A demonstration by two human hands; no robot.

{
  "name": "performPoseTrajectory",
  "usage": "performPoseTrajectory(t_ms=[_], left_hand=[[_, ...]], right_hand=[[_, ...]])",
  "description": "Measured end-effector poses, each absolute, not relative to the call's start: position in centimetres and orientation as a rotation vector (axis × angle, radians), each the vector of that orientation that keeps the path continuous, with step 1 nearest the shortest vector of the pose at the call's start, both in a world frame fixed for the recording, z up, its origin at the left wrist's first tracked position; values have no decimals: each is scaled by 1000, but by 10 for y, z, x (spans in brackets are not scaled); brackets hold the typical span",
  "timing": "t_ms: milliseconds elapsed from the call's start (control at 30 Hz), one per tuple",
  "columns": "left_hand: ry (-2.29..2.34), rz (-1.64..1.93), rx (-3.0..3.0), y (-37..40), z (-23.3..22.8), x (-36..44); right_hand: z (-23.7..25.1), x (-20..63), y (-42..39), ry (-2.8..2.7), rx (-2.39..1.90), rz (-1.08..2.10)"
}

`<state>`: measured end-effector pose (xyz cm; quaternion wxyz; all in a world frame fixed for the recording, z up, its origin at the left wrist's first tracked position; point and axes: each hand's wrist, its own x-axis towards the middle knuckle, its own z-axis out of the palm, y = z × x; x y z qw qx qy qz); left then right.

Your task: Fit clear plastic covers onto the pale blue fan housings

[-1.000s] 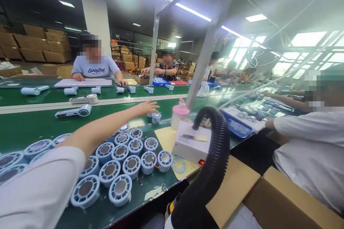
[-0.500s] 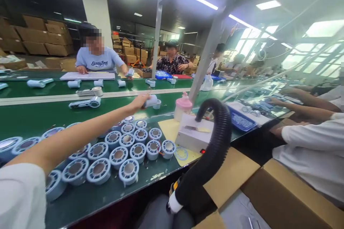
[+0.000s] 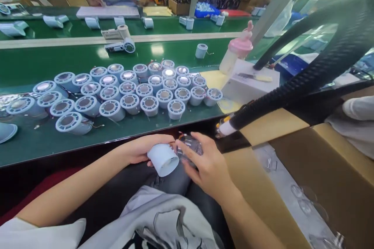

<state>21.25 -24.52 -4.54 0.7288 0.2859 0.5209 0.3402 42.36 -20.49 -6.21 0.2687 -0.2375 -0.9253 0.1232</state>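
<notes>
Above my lap, my left hand (image 3: pixel 143 148) is wrapped round a light-blue cylindrical plastic housing (image 3: pixel 164 159), whose open end tilts down toward me. Thin wires show near its other end. My right hand (image 3: pixel 209 163) grips a transparent plastic part (image 3: pixel 189 144) right beside the housing; the fingers cover much of it, and I cannot tell whether the two pieces touch. Beyond my hands, many similar light-blue housings (image 3: pixel 176 108) stand on the green bench in rows, with ringed, slotted ends facing up.
A black ribbed hose (image 3: pixel 271 93) arches on the right, past a white box (image 3: pixel 253 85) and a pink-capped bottle (image 3: pixel 235 52). An open cardboard box (image 3: pixel 336 171) with transparent parts stands at my right. Co-workers sit across the green conveyor (image 3: pixel 163 48).
My left hand has come back from the conveyor to my lap with a light-blue housing. My right hand has come into view with a transparent part. The view has tilted down.
</notes>
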Motion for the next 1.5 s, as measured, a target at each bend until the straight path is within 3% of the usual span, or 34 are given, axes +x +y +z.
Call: performPoseTrajectory(t_ms=[200,300,400,567,733,867,933,1133,1500], left_hand=[[1331,531,1411,-248,-49,222],[1446,641,1667,-252,-53,226],[1486,853,1553,-256,-64,229],[1356,1131,1301,-261,-87,233],[1292,1002,1477,-261,-92,231],[1124,931,1216,-265,-85,232],[1069,967,1061,-269,-83,234],[1013,930,918,-279,-76,236],[1011,902,1442,-280,-66,226]], right_hand=[[-68,425,-202,-2696,-873,332],[-69,429,-198,-2636,-867,741],[-66,431,-198,-2398,-865,1176],[-60,429,-201,-2149,-955,1253],[-63,433,-196,-1884,-1003,1484],[-67,442,-192,-1605,-963,1748],[-67,448,-195,-1693,-865,1732],[-64,460,-210,-2245,-675,1149],[-56,463,-213,-2068,-720,1476]])
